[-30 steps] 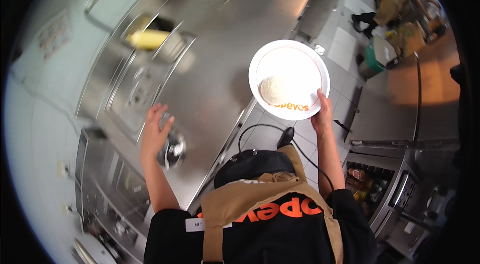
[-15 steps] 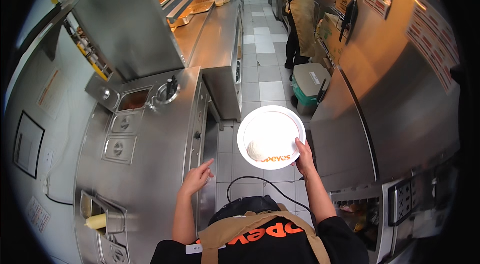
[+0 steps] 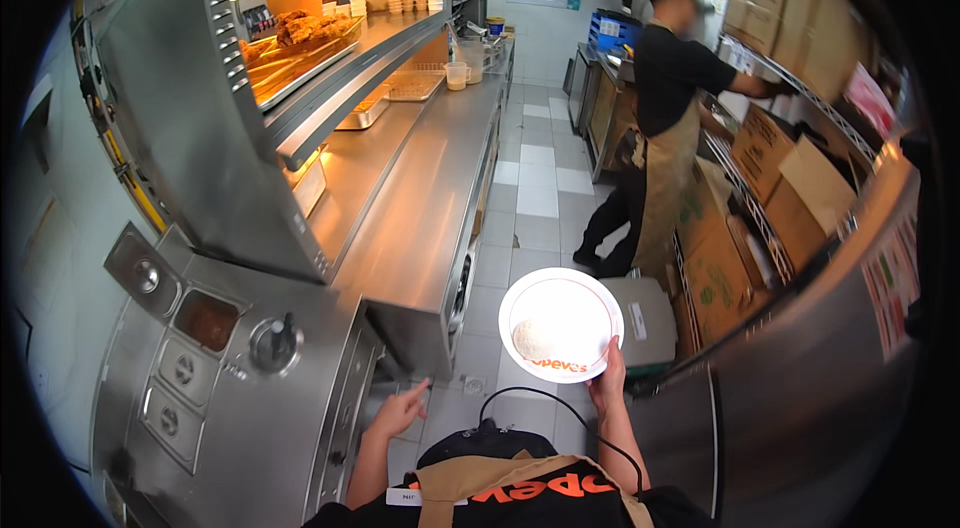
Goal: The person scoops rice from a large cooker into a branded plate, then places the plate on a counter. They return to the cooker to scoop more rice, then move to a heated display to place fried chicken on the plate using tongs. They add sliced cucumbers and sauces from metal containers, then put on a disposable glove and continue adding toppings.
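A round white plate (image 3: pixel 565 313) with a thin coloured ring is gripped at its right edge by my right hand (image 3: pixel 607 374), the thumb over the rim and the fingers underneath. Toward the near left of the plate sits a pale dome that looks like a scoop of rice (image 3: pixel 533 338). My left hand (image 3: pixel 400 412) holds nothing; its index finger points forward, apart from the plate and near the counter's end.
On the left run a steel counter (image 3: pixel 430 198) and a lit warming shelf with a tray of fried food (image 3: pixel 300 43). Nearer are lidded inset pans (image 3: pixel 185 368). A co-worker (image 3: pixel 665 128) stands ahead right at a wire rack with cardboard boxes (image 3: pixel 765 153). A grey-lidded bin (image 3: pixel 640 323) is beside the plate.
My view has lifted toward the aisle, showing more of the warming shelf and rack. The bin and co-worker appear closer. The plate stays in my right hand.
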The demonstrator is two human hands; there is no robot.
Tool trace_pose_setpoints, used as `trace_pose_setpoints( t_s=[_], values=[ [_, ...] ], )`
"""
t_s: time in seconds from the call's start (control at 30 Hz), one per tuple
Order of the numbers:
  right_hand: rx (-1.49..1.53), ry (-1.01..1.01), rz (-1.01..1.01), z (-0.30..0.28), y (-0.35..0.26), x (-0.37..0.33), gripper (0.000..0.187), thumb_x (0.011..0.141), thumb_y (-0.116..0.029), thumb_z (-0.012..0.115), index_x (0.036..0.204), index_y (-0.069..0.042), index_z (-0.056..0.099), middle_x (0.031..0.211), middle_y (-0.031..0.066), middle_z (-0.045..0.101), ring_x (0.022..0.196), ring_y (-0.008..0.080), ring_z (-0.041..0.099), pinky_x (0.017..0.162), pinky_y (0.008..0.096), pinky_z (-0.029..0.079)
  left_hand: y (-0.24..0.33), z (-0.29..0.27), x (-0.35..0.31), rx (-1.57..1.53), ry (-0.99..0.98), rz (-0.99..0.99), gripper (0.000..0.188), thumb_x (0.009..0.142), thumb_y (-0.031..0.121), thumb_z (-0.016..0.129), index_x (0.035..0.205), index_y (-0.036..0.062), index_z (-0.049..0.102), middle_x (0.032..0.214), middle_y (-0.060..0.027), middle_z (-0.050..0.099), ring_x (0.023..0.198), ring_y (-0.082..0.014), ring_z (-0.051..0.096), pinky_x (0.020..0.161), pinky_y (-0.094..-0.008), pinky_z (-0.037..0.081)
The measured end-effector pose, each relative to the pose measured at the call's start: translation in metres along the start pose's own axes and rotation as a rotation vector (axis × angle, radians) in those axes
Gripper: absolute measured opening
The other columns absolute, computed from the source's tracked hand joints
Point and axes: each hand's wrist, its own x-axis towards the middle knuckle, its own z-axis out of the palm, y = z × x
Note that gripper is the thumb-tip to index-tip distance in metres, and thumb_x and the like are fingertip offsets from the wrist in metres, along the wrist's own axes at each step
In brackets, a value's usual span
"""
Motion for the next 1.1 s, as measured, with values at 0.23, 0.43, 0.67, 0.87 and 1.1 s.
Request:
trace_pose_setpoints(
  t_s=[0.23,0.43,0.67,0.87,1.1],
  values=[
    [0.035,0.123,-0.065,0.015,-0.052,0.193,0.052,0.095,-0.046,0.038,0.117,-0.001,0.047,0.095,0.0095,0.061,0.076,0.015,0.06,0.06,0.0256,0.047,0.105,-0.044,0.266,0.08,0.104,0.261,0.027,0.088,0.014,0.054,0.114,0.0098,0.059,0.06,-0.003,0.05,0.056,-0.0126,0.051,0.055,-0.0282,0.041],
    [0.074,-0.089,-0.062,0.043,-0.096,0.411,0.056,0.096,-0.043,0.04,0.13,0.002,0.04,0.125,0.0113,0.052,0.113,0.0211,0.052,0.095,0.0333,0.041,0.07,-0.05,0.448,0.193,0.309,0.347,0.018,0.083,0.007,0.056,0.099,0.0078,0.063,0.072,-0.0053,0.057,0.063,-0.0158,0.053,0.059,-0.0284,0.045],
    [0.041,-0.58,0.113,0.242,-0.213,0.673,0.045,0.09,-0.024,0.051,0.126,0.001,0.04,0.113,0.0125,0.056,0.105,0.023,0.056,0.086,0.0354,0.049,0.096,-0.063,0.554,-0.025,0.48,-0.054,0.019,0.081,0.005,0.064,0.1,0.006,0.063,0.08,-0.0044,0.063,0.07,-0.0124,0.061,0.065,-0.026,0.051],
    [0.002,-0.885,0.125,0.493,-0.226,0.832,0.036,0.082,-0.013,0.054,0.115,-0.007,0.04,0.086,0.009,0.056,0.065,0.0179,0.059,0.052,0.0307,0.047,0.075,-0.077,0.619,-0.099,0.723,-0.156,0.02,0.08,0.004,0.064,0.1,0.004,0.063,0.079,-0.0083,0.064,0.071,-0.0168,0.063,0.067,-0.0283,0.052],
    [-0.199,-0.934,0.158,0.683,-0.167,0.925,0.034,0.083,-0.009,0.048,0.113,0.001,0.037,0.078,0.0146,0.055,0.059,0.021,0.059,0.048,0.0305,0.049,0.102,-0.126,0.706,-0.048,0.83,-0.274,0.019,0.082,0.007,0.062,0.1,0.0026,0.062,0.077,-0.0094,0.063,0.068,-0.0171,0.062,0.065,-0.0282,0.051]
  ],
)
